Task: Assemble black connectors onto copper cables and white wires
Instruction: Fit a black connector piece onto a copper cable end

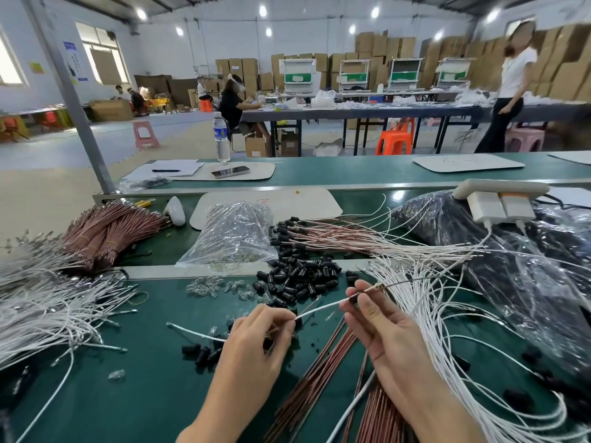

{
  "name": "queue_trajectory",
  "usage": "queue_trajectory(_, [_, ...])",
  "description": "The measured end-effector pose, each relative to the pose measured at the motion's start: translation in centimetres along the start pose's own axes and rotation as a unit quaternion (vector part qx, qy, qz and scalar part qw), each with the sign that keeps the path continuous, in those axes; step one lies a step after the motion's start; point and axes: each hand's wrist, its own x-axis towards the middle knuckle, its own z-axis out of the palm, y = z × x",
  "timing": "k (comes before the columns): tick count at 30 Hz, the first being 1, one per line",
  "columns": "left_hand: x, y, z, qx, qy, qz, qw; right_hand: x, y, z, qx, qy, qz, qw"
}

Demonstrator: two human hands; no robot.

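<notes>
My left hand (256, 340) pinches a white wire (319, 309) that runs up and right to a black connector (353, 299). My right hand (377, 324) pinches that connector between thumb and fingers; a copper cable (393, 285) leaves it to the right. A heap of loose black connectors (297, 279) lies just beyond my hands. Copper cables (316, 375) lie under my wrists. Loose white wires (425, 302) fan out to the right.
A pile of white wires (48, 302) and bundled copper cables (108, 231) lie at the left. A clear plastic bag (233, 235) sits in the middle, finished cables with connectors (335, 235) beside it, dark bags (511, 251) at the right. A person stands far right.
</notes>
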Motion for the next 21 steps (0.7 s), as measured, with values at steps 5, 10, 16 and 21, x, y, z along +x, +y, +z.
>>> queue_trajectory(5, [0.0, 0.6, 0.3, 0.024, -0.021, 0.032, 0.999, -0.7, 1.5, 1.3, -0.098, -0.059, 0.019, 0.993])
queue_trajectory(10, [0.1, -1.1, -0.9, 0.019, -0.055, -0.022, 0.998, 0.0, -0.6, 0.0, 0.026, -0.001, -0.019, 0.999])
queue_trajectory(16, [0.1, 0.2, -0.7, 0.038, -0.032, 0.018, 0.999, -0.3, 0.9, 0.4, -0.036, -0.062, 0.012, 0.997])
queue_trajectory(21, [-0.1, 0.0, -0.8, 0.037, -0.047, 0.001, 0.998, -0.2, 0.9, 0.5, -0.025, -0.053, -0.002, 0.998])
